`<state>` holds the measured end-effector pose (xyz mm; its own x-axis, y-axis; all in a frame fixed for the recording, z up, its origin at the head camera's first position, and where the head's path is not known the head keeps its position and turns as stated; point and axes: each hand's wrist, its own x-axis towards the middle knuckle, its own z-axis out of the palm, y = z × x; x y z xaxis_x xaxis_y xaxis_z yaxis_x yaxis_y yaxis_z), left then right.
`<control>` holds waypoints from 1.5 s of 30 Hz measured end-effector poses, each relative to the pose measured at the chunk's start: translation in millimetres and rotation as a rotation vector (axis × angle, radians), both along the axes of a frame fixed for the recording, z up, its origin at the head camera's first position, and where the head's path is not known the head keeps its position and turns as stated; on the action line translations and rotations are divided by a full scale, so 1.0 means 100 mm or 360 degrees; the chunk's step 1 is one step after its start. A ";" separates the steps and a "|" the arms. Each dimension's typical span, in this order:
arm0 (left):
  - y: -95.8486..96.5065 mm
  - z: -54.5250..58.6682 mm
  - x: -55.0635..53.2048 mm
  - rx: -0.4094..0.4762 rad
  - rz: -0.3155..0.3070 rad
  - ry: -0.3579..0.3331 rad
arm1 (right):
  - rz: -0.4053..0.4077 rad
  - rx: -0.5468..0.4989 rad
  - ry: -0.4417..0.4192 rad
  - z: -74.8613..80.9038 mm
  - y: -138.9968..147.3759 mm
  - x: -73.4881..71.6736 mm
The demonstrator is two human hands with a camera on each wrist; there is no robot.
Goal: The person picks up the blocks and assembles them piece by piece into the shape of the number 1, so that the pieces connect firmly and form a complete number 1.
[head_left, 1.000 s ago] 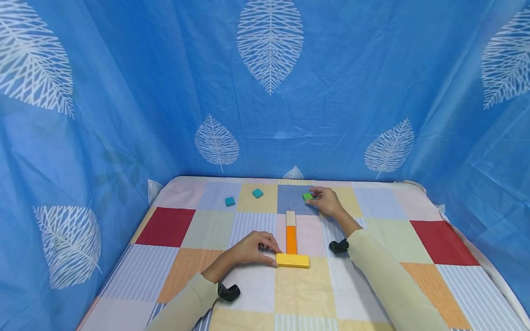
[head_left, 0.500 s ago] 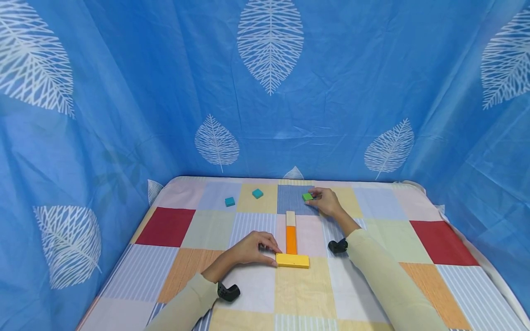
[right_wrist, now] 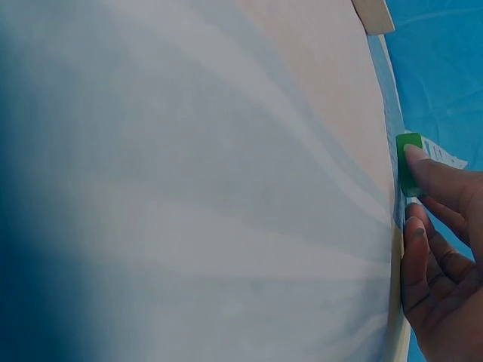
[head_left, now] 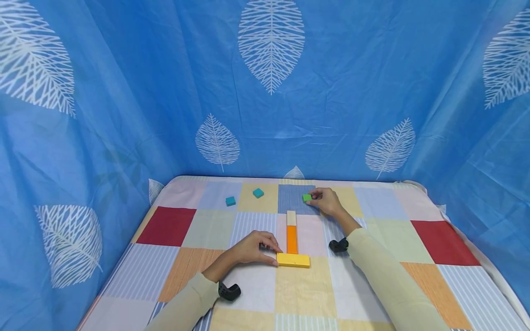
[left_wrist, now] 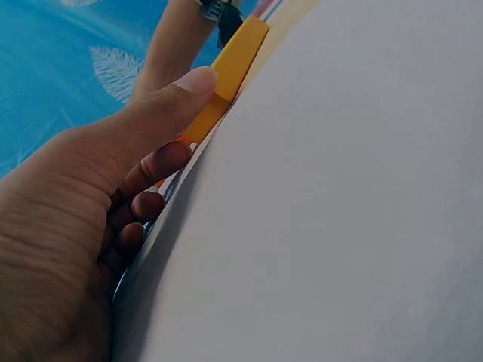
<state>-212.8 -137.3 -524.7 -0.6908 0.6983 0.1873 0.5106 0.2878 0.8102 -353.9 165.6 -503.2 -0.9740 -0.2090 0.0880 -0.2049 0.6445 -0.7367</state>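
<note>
My left hand (head_left: pixel 254 248) pinches the left end of a yellow rectangular block (head_left: pixel 294 260) lying flat on the cloth. In the left wrist view the thumb presses the near side of that yellow block (left_wrist: pixel 240 56). Touching its far long side, an orange block (head_left: pixel 291 239) points away from me, with a pale wooden block (head_left: pixel 291 218) at its far end. Farther back on the right, my right hand (head_left: pixel 327 201) holds a small green block (head_left: pixel 307 198) between thumb and fingers. The right wrist view shows the thumb against the green block (right_wrist: pixel 408 162).
Two small teal blocks, a nearer one (head_left: pixel 230 201) and a farther one (head_left: pixel 258 193), lie at the back left. A patchwork cloth (head_left: pixel 223 225) covers the table. Blue curtains (head_left: pixel 269 133) with white leaf prints hang behind and on both sides.
The green block has turned slightly in my right hand and sits a little nearer to me. My left hand and the yellow block stay in place.
</note>
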 end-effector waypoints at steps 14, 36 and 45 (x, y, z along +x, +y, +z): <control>0.00 0.00 -0.01 0.0017 -0.0020 0.0027 | 0.0122 -0.0014 -0.0019 0.07 -0.03 0.01; 0.00 0.01 0.00 -0.0005 0.0002 -0.0005 | 0.0335 0.0104 0.0030 0.10 -0.24 0.03; 0.00 0.00 0.00 -0.0010 -0.0004 -0.0006 | 0.0372 0.0140 0.0029 0.06 -0.26 0.02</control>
